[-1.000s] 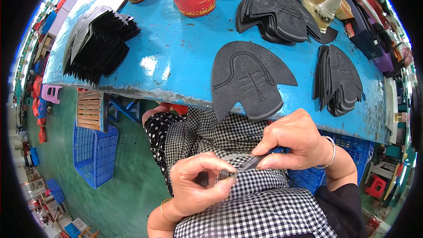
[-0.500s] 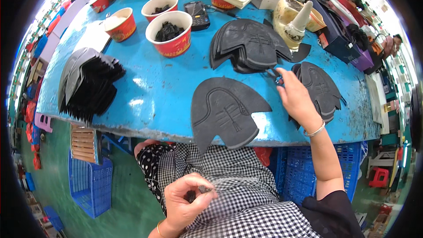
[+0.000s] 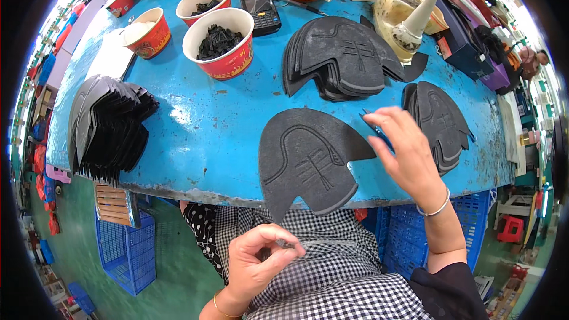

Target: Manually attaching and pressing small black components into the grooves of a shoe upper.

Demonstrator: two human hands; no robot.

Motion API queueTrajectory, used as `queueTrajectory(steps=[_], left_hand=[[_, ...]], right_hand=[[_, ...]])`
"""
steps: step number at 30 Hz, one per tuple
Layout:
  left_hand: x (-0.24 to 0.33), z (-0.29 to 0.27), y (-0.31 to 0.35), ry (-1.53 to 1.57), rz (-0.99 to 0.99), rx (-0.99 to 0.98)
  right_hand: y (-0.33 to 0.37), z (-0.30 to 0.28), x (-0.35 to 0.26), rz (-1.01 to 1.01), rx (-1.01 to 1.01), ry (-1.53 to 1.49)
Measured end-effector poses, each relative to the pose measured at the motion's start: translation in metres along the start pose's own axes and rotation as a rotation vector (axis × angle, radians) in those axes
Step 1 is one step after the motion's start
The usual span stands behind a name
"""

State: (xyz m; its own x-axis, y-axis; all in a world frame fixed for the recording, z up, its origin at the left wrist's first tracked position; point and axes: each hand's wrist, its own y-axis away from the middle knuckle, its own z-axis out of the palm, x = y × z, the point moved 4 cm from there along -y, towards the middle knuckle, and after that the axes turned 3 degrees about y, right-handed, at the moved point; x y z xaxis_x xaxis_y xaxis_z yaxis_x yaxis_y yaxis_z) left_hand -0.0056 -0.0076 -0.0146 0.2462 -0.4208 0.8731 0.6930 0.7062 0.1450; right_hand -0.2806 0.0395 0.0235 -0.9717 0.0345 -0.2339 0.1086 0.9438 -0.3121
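A single flat black panel (image 3: 308, 157) with a notched edge and pressed-in lines lies at the table's near edge. Just right of it is my right hand (image 3: 409, 154), its fingers curled around a slim pointed tool with dark blue on it (image 3: 380, 133). The tool's kind is not clear. Low over my lap, in front of the checked apron, my left hand (image 3: 258, 261) pinches a small dark scrap (image 3: 285, 243) between thumb and forefinger. Beyond the single panel sits a stack of similar black panels (image 3: 341, 56), and a smaller stack (image 3: 437, 124) is beyond my right hand.
Black pieces stand bunched (image 3: 109, 130) at the left of the blue table (image 3: 195, 124). Red paper bowls, one with black scraps (image 3: 219, 47), and a handheld device (image 3: 259, 12) are farther back. A cream container with a pale cone nozzle (image 3: 415, 24) stands behind the stacks.
My right hand has moved back from the larger stack toward the single panel, the tool still in it. My left hand keeps its pinch over my lap. The view has shifted slightly.
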Motion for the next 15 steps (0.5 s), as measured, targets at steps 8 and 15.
queueTrajectory(steps=[8, 15], left_hand=[[-0.002, -0.007, -0.017, -0.041, -0.109, 0.002], [0.004, -0.003, -0.029, -0.133, -0.013, -0.022]], right_hand=[[0.0, 0.03, -0.028, 0.271, -0.244, -0.365], [-0.015, 0.003, -0.074, -0.14, -0.127, -0.543]])
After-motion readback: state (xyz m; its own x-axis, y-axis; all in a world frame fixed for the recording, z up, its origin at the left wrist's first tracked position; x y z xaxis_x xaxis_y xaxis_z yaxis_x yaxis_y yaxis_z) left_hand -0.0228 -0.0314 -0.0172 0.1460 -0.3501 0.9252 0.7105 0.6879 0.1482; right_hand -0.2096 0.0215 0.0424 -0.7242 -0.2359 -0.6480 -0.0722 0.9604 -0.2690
